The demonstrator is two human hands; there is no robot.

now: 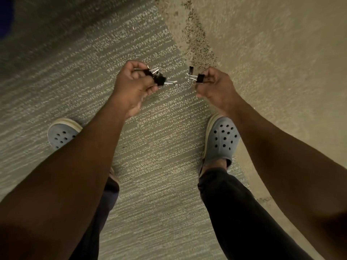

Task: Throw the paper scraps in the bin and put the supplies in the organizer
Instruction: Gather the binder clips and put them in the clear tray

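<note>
I look straight down at the floor with both arms stretched out. My left hand [131, 81] is closed around a bunch of black binder clips [158, 77] with silver wire handles sticking out to the right. My right hand [214, 85] pinches another black binder clip [200, 78], its wire handles pointing left. A further small black clip [191, 69] shows just above and left of it; I cannot tell whether it hangs from the held clip. The two hands are a short gap apart. No bin, organizer or paper scraps are in sight.
A grey striped carpet [150, 147] covers the floor under me. A beige surface [262, 44] with a gritty, speckled edge runs along the right. My feet in pale blue perforated clogs [222, 139] stand on the carpet, one clog [62, 134] at the left.
</note>
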